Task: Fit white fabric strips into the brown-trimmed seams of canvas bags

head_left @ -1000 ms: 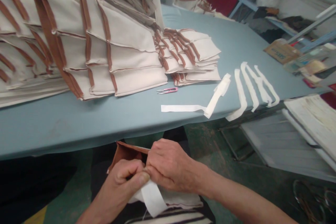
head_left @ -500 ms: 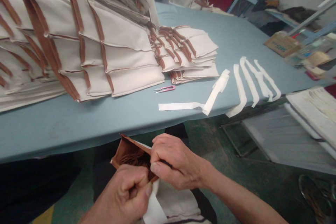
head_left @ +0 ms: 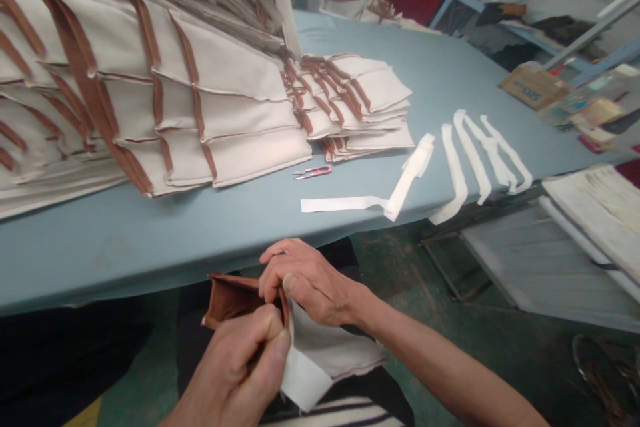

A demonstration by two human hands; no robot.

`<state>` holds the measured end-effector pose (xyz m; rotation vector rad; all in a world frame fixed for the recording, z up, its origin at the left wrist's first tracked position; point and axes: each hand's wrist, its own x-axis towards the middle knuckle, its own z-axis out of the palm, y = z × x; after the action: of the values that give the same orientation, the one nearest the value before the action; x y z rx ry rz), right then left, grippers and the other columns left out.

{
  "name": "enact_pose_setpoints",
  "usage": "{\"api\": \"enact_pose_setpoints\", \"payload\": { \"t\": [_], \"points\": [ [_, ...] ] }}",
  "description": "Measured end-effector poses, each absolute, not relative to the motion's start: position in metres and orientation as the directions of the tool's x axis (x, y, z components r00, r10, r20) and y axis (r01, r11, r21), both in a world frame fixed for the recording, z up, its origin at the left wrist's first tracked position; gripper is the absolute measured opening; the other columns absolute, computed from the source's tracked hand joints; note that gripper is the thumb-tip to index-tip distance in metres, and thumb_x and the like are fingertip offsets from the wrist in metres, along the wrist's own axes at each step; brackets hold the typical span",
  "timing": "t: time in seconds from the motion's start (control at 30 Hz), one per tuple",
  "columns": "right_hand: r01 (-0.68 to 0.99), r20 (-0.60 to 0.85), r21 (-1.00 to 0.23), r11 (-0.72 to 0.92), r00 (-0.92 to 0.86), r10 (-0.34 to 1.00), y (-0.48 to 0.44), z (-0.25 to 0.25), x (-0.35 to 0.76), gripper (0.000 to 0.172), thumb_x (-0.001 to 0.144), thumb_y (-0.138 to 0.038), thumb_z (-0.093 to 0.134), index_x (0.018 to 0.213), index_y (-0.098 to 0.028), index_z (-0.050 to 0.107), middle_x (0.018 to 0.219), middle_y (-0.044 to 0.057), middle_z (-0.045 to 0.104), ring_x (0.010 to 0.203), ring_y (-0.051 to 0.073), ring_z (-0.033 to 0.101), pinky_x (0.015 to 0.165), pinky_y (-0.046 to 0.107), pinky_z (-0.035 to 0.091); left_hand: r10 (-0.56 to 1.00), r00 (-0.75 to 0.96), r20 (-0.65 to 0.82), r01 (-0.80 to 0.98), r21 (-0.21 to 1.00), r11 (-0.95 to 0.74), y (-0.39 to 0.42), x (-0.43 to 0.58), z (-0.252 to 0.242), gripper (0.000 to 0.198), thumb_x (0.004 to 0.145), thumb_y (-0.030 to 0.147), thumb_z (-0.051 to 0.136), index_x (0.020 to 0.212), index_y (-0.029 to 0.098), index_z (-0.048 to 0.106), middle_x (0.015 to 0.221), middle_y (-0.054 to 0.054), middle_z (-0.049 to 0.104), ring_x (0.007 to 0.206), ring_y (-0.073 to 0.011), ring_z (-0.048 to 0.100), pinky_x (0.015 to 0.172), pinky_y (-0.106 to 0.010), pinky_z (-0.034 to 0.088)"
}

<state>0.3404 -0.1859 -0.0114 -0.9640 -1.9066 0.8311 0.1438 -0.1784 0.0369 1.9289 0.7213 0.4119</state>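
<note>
Just below the table edge [head_left: 150, 273], left hand [head_left: 235, 363] and right hand [head_left: 313, 280] hold a cream cloth piece [head_left: 335, 347] in narrow pinches at its brown binding [head_left: 233, 300]; risk: any loosening of either pinch could let the cloth slide out of line with the binding.

A tall stack of sewn cloth panels [head_left: 200, 100] is leaning on the left of the work table [head_left: 150, 247], with a lower stack of panels [head_left: 360, 100] sitting just right of it. Thread snips [head_left: 313, 172] are lying in front of both stacks, fabric strips [head_left: 480, 160] are lying further right, and a cardboard box [head_left: 534, 87] is sitting beyond the table. A bound cloth piece [head_left: 320, 353] is hanging below the near edge, between the left hand [head_left: 235, 367] and right hand [head_left: 310, 280].
</note>
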Motion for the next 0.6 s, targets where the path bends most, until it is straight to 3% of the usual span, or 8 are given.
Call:
{"api": "enact_pose_setpoints", "payload": {
  "t": [0.2, 0.3, 0.4, 0.5, 0.6],
  "points": [
    [0.386, 0.421, -0.784, 0.487, -0.246, 0.873, -0.167, -0.011, 0.348, 0.075, 0.109, -0.069, 0.002, 0.079, -0.024, 0.053, 0.078, 0.007, 0.068, 0.094, 0.024, 0.063, 0.103, 0.045, 0.048, 0.755, 0.642, 0.134, 0.158, 0.94, -0.301, -0.157, 0.139, 0.049, 0.041, 0.099, 0.026, 0.052, 0.06, 0.022, 0.039, 0.056, 0.007, 0.04, 0.046, -0.0089, 0.039, 0.044, -0.019, 0.033],
    [0.467, 0.438, -0.721, 0.512, -0.264, 0.859, -0.161, -0.001, 0.355, 0.076, 0.107, -0.071, -0.003, 0.073, -0.025, 0.047, 0.073, 0.006, 0.062, 0.085, 0.024, 0.059, 0.098, 0.047, 0.047, 0.75, 0.657, 0.073, 0.104, 0.977, -0.186, -0.15, 0.136, 0.056, 0.046, 0.1, 0.036, 0.059, 0.06, 0.022, 0.04, 0.056, 0.006, 0.04, 0.048, -0.0099, 0.039, 0.044, -0.02, 0.035],
    [0.511, 0.494, -0.677, 0.529, -0.217, 0.842, -0.159, 0.007, 0.359, 0.069, 0.107, -0.07, 0.0, 0.066, -0.027, 0.035, 0.062, 0.002, 0.047, 0.066, 0.021, 0.046, 0.082, 0.042, 0.046, 0.741, 0.671, -0.021, 0.064, 0.998, -0.029, -0.145, 0.137, 0.057, 0.051, 0.1, 0.047, 0.062, 0.062, 0.023, 0.039, 0.057, 0.006, 0.041, 0.047, -0.0103, 0.035, 0.04, -0.022, 0.03],
    [0.497, 0.494, -0.721, 0.483, -0.12, 0.861, -0.16, 0.011, 0.362, 0.066, 0.108, -0.071, 0.007, 0.065, -0.027, 0.031, 0.06, -0.001, 0.039, 0.061, 0.019, 0.04, 0.069, 0.038, 0.038, 0.739, 0.673, -0.031, 0.021, 1.0, 0.022, -0.139, 0.142, 0.057, 0.052, 0.101, 0.05, 0.061, 0.063, 0.024, 0.038, 0.057, 0.007, 0.04, 0.046, -0.0098, 0.03, 0.039, -0.022, 0.027],
    [0.439, 0.413, -0.807, 0.395, -0.058, 0.909, -0.164, 0.015, 0.367, 0.066, 0.108, -0.073, 0.014, 0.065, -0.026, 0.031, 0.06, -0.002, 0.037, 0.06, 0.018, 0.039, 0.067, 0.036, 0.036, 0.727, 0.687, -0.012, 0.073, 0.996, -0.052, -0.135, 0.148, 0.06, 0.052, 0.1, 0.046, 0.06, 0.061, 0.023, 0.034, 0.054, 0.007, 0.035, 0.046, -0.0093, 0.03, 0.039, -0.021, 0.025]
  ]
}}
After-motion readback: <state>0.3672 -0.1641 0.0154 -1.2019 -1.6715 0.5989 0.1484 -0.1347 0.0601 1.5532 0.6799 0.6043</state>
